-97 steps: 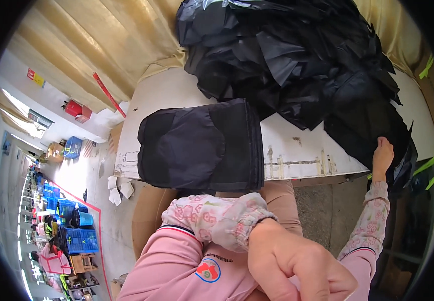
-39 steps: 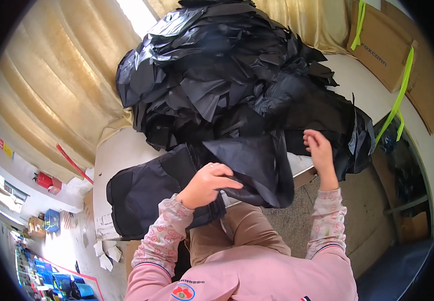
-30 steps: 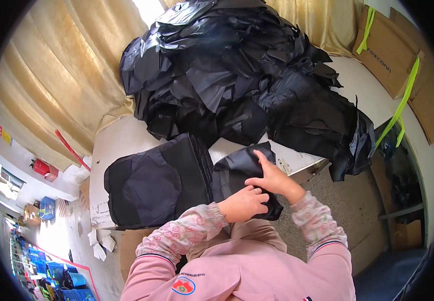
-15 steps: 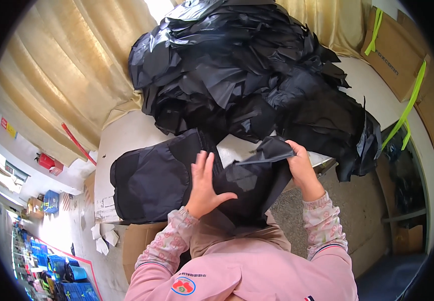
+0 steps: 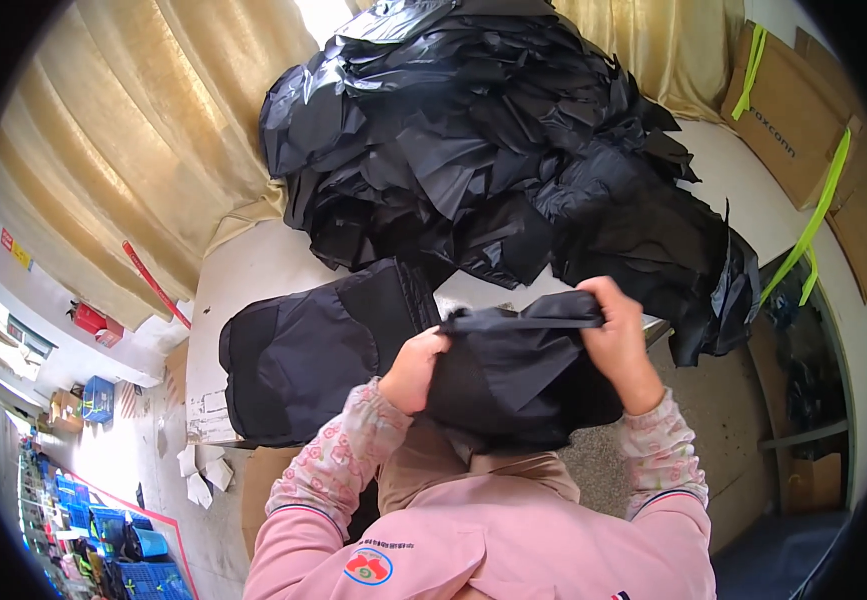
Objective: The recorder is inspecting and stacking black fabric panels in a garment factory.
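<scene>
A black fabric piece [image 5: 523, 375] is stretched between my hands at the near edge of the table, hanging over my lap. My left hand [image 5: 416, 368] is closed on its upper left corner, the fingertips partly hidden by the cloth. My right hand [image 5: 621, 340] pinches the upper right corner. A folded band runs along the top edge between them. Just left of my left hand lies a flat stack of black fabric pieces [image 5: 318, 345]. Beyond my hands a large, loose heap of black pieces [image 5: 453, 150] covers the back of the table.
The white table [image 5: 238, 270] ends close to my body. Cardboard boxes [image 5: 788, 120] with yellow-green straps stand at the far right. Gold curtains [image 5: 153, 130] hang behind. Paper scraps [image 5: 205, 472] lie on the floor at left, with blue crates [image 5: 153, 580] farther off.
My left hand has gone from spread fingers to gripping the piece's upper left corner. The top edge is now pulled straight between both hands. My right hand has shifted slightly right, still holding on.
</scene>
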Tool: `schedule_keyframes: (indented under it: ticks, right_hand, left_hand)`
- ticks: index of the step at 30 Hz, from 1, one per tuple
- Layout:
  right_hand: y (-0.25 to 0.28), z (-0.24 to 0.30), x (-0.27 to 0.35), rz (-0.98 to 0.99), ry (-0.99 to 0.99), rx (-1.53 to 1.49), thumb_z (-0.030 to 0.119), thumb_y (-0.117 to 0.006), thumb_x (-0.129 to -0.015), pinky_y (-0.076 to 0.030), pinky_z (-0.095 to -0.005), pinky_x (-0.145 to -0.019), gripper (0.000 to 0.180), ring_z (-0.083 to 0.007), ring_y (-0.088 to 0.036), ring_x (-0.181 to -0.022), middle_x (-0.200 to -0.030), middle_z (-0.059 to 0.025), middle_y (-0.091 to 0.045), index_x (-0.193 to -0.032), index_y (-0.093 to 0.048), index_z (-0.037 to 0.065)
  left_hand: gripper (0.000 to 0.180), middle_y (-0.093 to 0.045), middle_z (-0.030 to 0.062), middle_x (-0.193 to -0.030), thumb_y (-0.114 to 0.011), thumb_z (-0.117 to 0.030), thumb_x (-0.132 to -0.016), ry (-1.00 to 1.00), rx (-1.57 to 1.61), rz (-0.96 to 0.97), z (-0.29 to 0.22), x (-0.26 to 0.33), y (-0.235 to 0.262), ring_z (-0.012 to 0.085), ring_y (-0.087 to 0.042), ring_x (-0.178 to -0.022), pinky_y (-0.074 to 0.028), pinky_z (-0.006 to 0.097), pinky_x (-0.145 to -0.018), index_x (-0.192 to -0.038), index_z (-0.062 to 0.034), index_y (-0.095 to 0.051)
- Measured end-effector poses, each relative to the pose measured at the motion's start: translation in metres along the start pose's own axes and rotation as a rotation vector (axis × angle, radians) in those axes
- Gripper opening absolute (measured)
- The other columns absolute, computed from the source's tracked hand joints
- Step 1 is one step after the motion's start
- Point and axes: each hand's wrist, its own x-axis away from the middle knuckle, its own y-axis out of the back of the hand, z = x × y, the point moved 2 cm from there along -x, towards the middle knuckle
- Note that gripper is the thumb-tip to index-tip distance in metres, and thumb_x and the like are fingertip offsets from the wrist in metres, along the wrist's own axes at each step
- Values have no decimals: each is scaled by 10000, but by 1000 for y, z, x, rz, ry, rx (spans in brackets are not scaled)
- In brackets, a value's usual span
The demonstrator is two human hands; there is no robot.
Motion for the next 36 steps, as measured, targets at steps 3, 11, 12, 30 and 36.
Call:
schedule_keyframes:
  ticks: [3,11,12,30,36]
  right_hand:
    - [27,14,-19,-114,141,68,-23,-684,-683,-505,-305,-659,287,-262,-632,-706,-820,-108,-633,-949,-604,50]
    - [-6,12,-63,354,345,162,157,-753,-684,-481,-392,-801,397,-282,-634,-864,-873,-81,-628,-1051,-610,106]
    - [-20,-2,-62,578,347,270,212,-769,-709,-462,-410,-895,432,-281,-634,-942,-925,-90,-644,-1096,-609,110]
    - [-21,85,-25,102,298,41,115,-732,-788,-491,-378,-613,320,-305,-616,-724,-866,-112,-581,-1087,-625,72]
    - [5,82,-36,244,263,30,49,-748,-750,-442,-315,-567,260,-271,-568,-629,-777,-107,-548,-995,-662,43]
  left_hand:
    - [426,-608,133,-1233,-570,-81,-881,264,-219,174,11,8,11,186,-577,-1124,-428,326,-1028,-1280,61,-526]
    - [820,-546,105,-1341,-884,-88,-663,255,-424,651,-3,9,-5,192,-500,-1233,-370,357,-1081,-1358,26,-464]
    - [923,-507,136,-1397,-915,-128,-619,77,-330,560,-11,10,2,233,-464,-1304,-339,383,-1115,-1387,33,-429]
    - [296,-676,85,-1079,-535,-270,-1001,-456,-16,-139,-50,1,-7,165,-648,-966,-505,311,-880,-1113,-11,-621]
    - [317,-656,81,-1154,-612,-121,-944,-516,-87,24,-68,24,-4,167,-630,-1017,-465,307,-945,-1241,-13,-583]
